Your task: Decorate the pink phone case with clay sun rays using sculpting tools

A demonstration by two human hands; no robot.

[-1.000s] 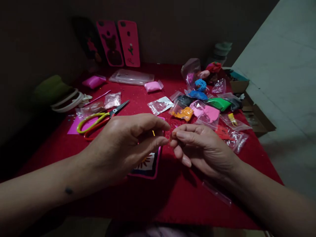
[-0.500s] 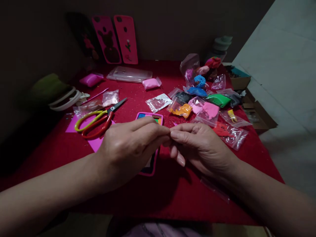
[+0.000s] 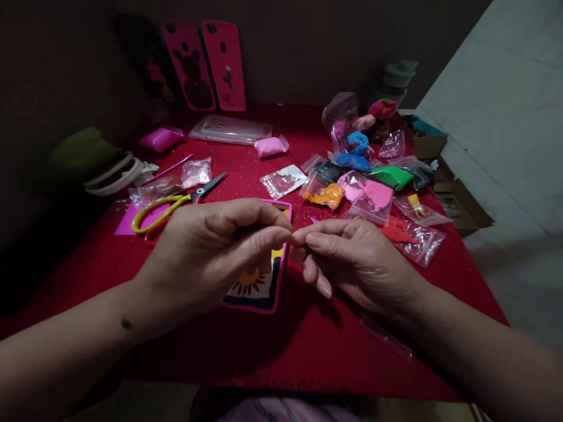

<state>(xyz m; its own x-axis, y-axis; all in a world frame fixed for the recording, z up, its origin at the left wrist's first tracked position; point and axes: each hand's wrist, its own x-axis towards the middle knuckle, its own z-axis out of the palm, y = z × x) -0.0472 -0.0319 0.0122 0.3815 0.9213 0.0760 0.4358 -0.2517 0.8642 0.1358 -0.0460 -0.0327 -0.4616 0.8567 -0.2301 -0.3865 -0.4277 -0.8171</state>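
Note:
My left hand (image 3: 220,252) and my right hand (image 3: 356,258) meet at the fingertips above the red cloth. Thumb and index finger are pinched on each hand; anything between them is too small or hidden to make out. Under my left hand lies a pink-rimmed phone case (image 3: 278,293) decorated with an orange sun, dark rays and a yellow patch; my hand covers much of it. Scissors (image 3: 210,186) with yellow and red handles rest beside my left hand on a magenta sheet (image 3: 125,221).
Bags of coloured clay, including orange (image 3: 328,195), green (image 3: 393,177) and red (image 3: 398,230), crowd the right side. Clear cases (image 3: 233,129) lie at the back. Decorated cases (image 3: 225,64) lean on the wall. A green container (image 3: 83,155) stands left.
My left hand has turned at the wrist, its thumb now showing, and shifted slightly left. More of the case's sun picture is visible. My right hand has barely moved.

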